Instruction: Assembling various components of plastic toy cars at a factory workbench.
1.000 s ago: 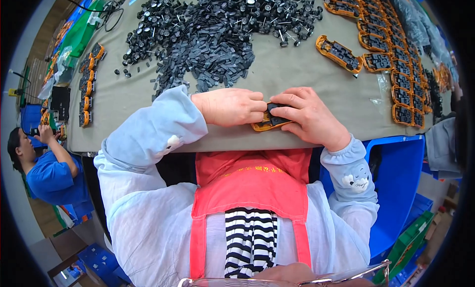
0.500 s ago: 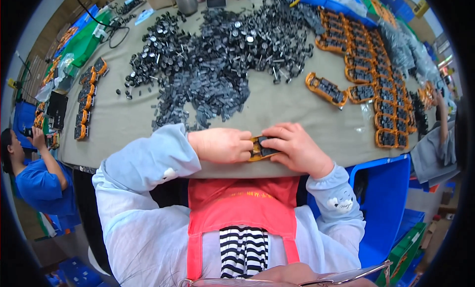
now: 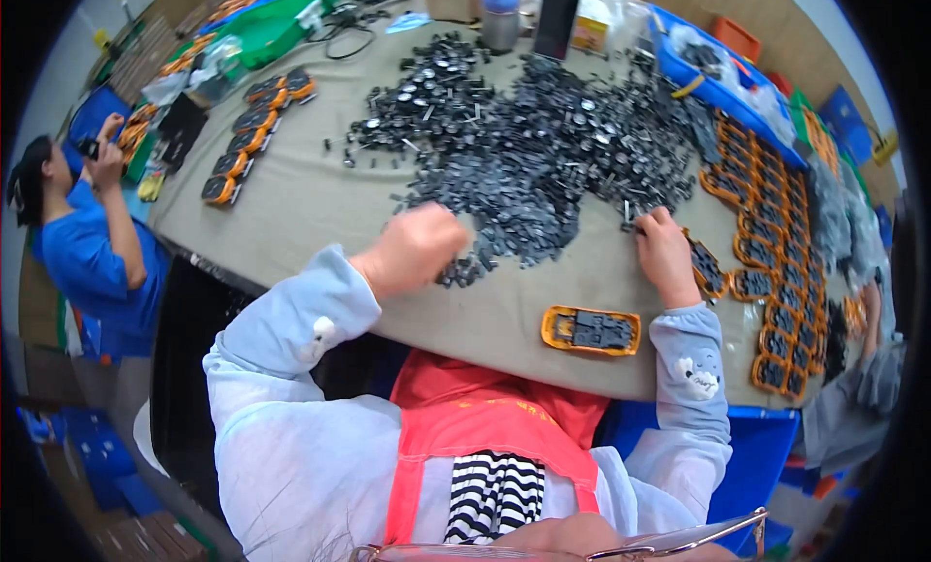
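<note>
An orange toy car body with a black chassis (image 3: 591,330) lies near the table's front edge, with neither hand on it. My right hand (image 3: 667,259) reaches to the right fringe of the parts heap, its fingertips pinched on a small black wheel with a metal axle (image 3: 628,215). My left hand (image 3: 415,249) hovers by the near-left side of the loose small dark grey pieces (image 3: 514,208). Its fingers look curled but are smeared by motion, so whether anything is in them cannot be told. Black wheels on axles (image 3: 427,101) are heaped behind those pieces.
Rows of orange car bodies (image 3: 771,237) line the right side; a short row (image 3: 252,130) stands at left. A blue tray (image 3: 718,77), a dark phone-like slab (image 3: 556,24) and a bottle (image 3: 500,21) stand at the back. A person in blue (image 3: 97,242) is at left.
Both hands have let go of the car body, which now lies on the table. My left hand has moved left; my right hand has moved out to the heap's right edge. The view has shifted.
</note>
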### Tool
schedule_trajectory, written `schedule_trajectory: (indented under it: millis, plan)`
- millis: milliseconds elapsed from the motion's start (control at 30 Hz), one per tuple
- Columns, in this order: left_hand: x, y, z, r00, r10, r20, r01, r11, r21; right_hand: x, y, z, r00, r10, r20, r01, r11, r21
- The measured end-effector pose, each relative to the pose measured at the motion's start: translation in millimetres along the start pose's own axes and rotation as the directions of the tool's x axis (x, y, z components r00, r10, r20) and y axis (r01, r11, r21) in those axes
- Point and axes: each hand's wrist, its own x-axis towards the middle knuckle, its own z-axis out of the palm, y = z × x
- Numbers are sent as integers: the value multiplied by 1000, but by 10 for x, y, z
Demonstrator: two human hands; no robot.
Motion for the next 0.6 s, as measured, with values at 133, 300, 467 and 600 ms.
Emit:
schedule_trajectory:
  millis: [133,300,467,600]
  plan:
    - [-130,-591,-221,860,-480,-172,470,877,-100,0,168,113,999,-49,-7,49,998,-32]
    - [47,-1035,-52,788,-569,-234,593,805,39,16,88,-115,957,285,-52,-213,815,538]
    - [233,-1288,174,718,-667,-200,696,672,254,-3,213,-192,752,610,251,-404,126,906]
    - [23,-1555,37,631,-722,-285,719,681,-136,-143,310,-137,794,538,283,-308,-45,950]
